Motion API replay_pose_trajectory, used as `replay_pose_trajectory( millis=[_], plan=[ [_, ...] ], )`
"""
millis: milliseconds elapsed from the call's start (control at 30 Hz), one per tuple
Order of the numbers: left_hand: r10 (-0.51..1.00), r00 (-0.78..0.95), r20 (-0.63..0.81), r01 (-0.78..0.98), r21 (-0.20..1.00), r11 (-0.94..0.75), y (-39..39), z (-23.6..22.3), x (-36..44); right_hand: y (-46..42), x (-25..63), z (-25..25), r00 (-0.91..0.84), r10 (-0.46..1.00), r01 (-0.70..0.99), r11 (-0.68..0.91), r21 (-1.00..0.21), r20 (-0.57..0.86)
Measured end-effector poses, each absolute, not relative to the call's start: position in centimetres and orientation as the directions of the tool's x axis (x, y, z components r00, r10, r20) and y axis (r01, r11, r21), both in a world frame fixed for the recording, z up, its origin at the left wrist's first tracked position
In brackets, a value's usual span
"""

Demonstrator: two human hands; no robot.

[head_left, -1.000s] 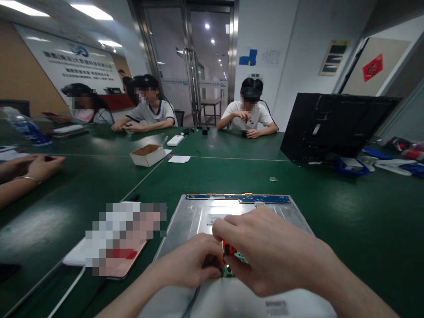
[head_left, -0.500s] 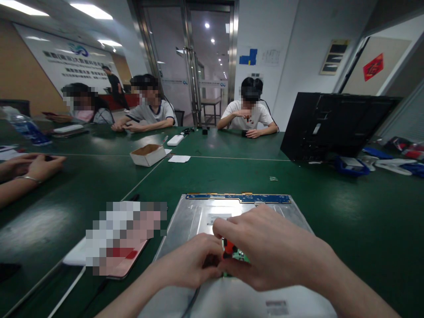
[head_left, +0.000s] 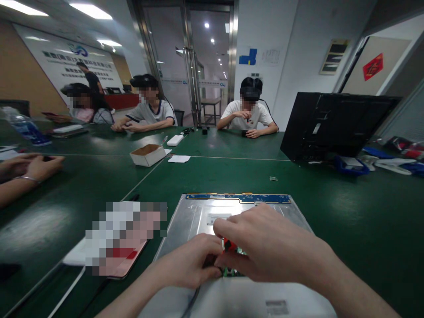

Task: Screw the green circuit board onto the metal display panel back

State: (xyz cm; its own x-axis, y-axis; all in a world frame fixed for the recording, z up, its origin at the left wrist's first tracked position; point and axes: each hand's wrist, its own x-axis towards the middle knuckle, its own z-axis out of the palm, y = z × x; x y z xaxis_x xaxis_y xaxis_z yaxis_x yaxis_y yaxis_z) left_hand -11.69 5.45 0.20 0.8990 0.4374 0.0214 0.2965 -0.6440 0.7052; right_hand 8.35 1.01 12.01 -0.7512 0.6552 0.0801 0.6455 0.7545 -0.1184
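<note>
A silvery metal display panel (head_left: 185, 225) lies in front of me, with a narrow blue circuit strip (head_left: 265, 198) along its far edge. On its middle sits a green circuit board (head_left: 232, 271), mostly covered by my hands. My right hand (head_left: 265, 247) is closed from above around a red-and-black screwdriver (head_left: 228, 244); only part of its handle shows, and the tip is hidden. Close against it, my left hand (head_left: 195, 260) is curled at the board's left side, its fingertips hidden. A dark cable (head_left: 191, 302) runs out below that hand.
Left of the panel lie a pink phone (head_left: 124, 260) and a white object (head_left: 74, 254) with cables. Farther off stand an open carton (head_left: 149, 157) and a black monitor (head_left: 334, 126). Co-workers sit around the green table (head_left: 364, 229); one's hands (head_left: 39, 170) rest at far left.
My right thumb and fingers have shifted slightly around the screwdriver handle, baring more of the board below. My left hand stays put. A person in the background has moved left.
</note>
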Motion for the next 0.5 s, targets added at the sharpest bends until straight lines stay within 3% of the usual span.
replay_pose_trajectory(
  millis=[200,500],
  plan=[
    [0.472,0.881,0.018,0.323,0.707,-0.629,5.37,0.14,-11.78,0.79,8.48,12.05,-0.752,0.646,0.632,0.763,-0.135,0.132],
    [0.457,0.889,0.016,0.316,0.702,-0.638,5.33,0.37,-11.74,0.90,8.36,12.29,-0.755,0.653,0.642,0.755,-0.131,0.061]
  ],
)
